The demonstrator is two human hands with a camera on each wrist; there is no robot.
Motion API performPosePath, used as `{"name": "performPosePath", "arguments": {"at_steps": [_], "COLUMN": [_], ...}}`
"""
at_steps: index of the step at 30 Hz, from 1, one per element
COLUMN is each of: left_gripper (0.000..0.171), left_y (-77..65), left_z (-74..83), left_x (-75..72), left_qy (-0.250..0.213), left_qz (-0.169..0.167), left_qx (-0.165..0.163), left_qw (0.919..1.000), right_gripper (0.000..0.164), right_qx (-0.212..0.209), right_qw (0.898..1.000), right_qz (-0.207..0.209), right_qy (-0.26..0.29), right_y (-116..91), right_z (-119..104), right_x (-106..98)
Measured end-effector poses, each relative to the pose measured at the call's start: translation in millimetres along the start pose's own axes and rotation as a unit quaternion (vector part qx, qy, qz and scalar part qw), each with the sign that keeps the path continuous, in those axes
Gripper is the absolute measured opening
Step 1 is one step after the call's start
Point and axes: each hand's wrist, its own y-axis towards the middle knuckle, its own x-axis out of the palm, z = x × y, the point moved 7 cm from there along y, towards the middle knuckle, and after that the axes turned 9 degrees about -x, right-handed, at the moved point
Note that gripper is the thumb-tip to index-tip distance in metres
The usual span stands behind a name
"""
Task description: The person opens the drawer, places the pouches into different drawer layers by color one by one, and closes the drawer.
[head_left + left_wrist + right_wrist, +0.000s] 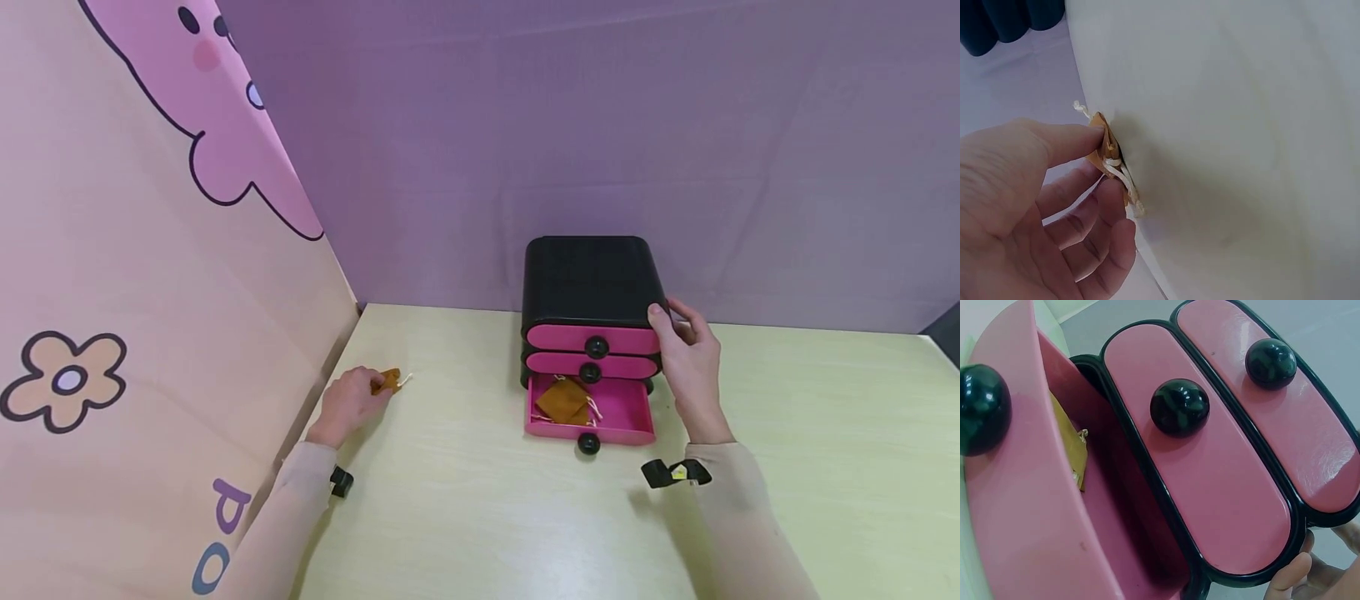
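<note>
Between thumb and fingers, my left hand [351,404] pinches a small brown drawstring pouch [388,382] with white cords, low over the table's left part. The left wrist view shows the pouch [1109,150] edge-on, close to the tabletop. My right hand [692,371] holds the right side of a black mini drawer cabinet [592,279], thumb at its upper front corner. Its two upper pink drawers are closed. The bottom drawer [630,408] is pulled out, and brown pouches [562,402] lie in it, overlapping. In the right wrist view, fingertips [1291,575] touch the cabinet's side.
The pale tabletop [450,500] runs back to a purple cloth wall [450,167]. A printed pink and cream panel [150,275] borders the left edge. Round black knobs [588,443] stick out from the drawer fronts. A dark object [947,333] shows at the far right.
</note>
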Motion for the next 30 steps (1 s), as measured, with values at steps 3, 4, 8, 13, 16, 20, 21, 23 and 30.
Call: {"name": "performPosePath", "arguments": {"at_steps": [3,4,8,13,16,20,21,23,30], "left_gripper": [0.024,0.023,0.02,0.019,0.019,0.018,0.017,0.016,0.015], "left_y": [-0.2,-0.1,-0.9,-4.0,-6.4,-8.8,-9.3,-10.4,-16.8], "left_z": [-0.8,-0.9,-1.2,-1.9,-2.2,-1.0,-0.1,1.8,11.0], "left_x": [-1.1,-1.8,-3.8,-6.0,-7.0,-8.4,-8.7,-9.7,-13.7], "left_qy": [0.003,0.002,-0.005,-0.016,-0.018,-0.021,-0.024,-0.028,-0.034], "left_qz": [0.003,0.004,0.004,0.004,0.004,0.004,0.004,0.006,0.021], "left_qx": [0.007,0.007,0.014,0.017,0.017,0.018,0.018,0.02,0.033], "left_qw": [1.0,1.0,0.9999,0.9997,0.9997,0.9996,0.9995,0.9994,0.9987], "right_gripper": [0.061,0.061,0.06,0.06,0.061,0.061,0.061,0.061,0.061], "right_qx": [0.0,0.0,-0.002,-0.002,-0.002,-0.001,-0.001,-0.001,-0.002], "right_qw": [1.0,1.0,1.0,1.0,1.0,1.0,1.0,1.0,1.0], "right_qz": [-0.001,-0.001,0.003,0.002,-0.001,-0.002,-0.001,0.0,0.002], "right_qy": [0.001,0.001,0.006,0.008,0.003,0.002,0.002,0.003,0.006], "right_y": [0,0,0,1,1,1,1,0,0], "right_z": [0,0,-1,0,1,1,1,0,-1], "right_x": [0,0,0,0,0,1,1,0,0]}}
